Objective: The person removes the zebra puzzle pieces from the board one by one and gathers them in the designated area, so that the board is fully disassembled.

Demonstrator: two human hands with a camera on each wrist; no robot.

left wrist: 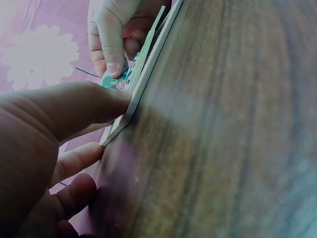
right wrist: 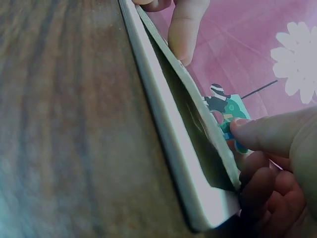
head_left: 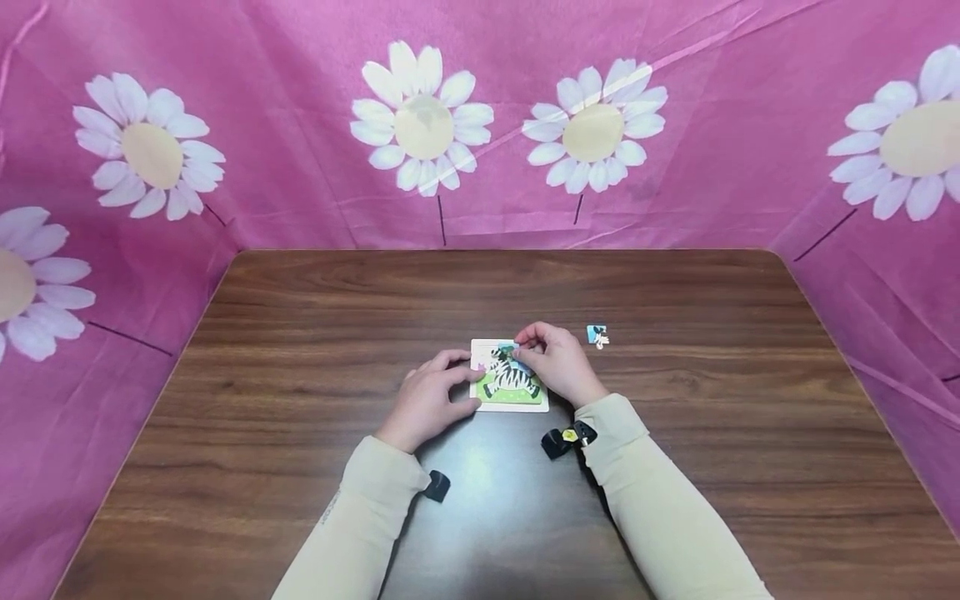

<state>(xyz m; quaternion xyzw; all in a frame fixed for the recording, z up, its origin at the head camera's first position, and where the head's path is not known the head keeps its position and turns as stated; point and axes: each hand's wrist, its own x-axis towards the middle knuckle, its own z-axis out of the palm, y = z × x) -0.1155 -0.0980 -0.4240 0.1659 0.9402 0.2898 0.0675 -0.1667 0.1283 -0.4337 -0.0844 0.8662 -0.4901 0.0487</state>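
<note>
A small zebra jigsaw puzzle (head_left: 510, 392) in a white-edged tray (head_left: 517, 408) lies on the wooden table. My right hand (head_left: 558, 362) pinches a blue-and-green puzzle piece (right wrist: 230, 111) between thumb and fingers over the puzzle's upper part. From the left, my left hand (head_left: 431, 400) rests its spread fingers on the tray's edge, one fingertip (right wrist: 181, 49) pressing the puzzle's face. Along the right side the joined pieces (right wrist: 198, 109) stand tilted up, leaving a dark gap above the tray. The underside of the pinched piece is hidden.
Another loose puzzle piece (head_left: 597, 336), blue with black and white, lies on the table (head_left: 675, 417) to the right beyond the right hand. Black wrist straps (head_left: 557, 443) hang by both cuffs. A pink cloth with white flowers (head_left: 423, 125) surrounds the table's back and sides.
</note>
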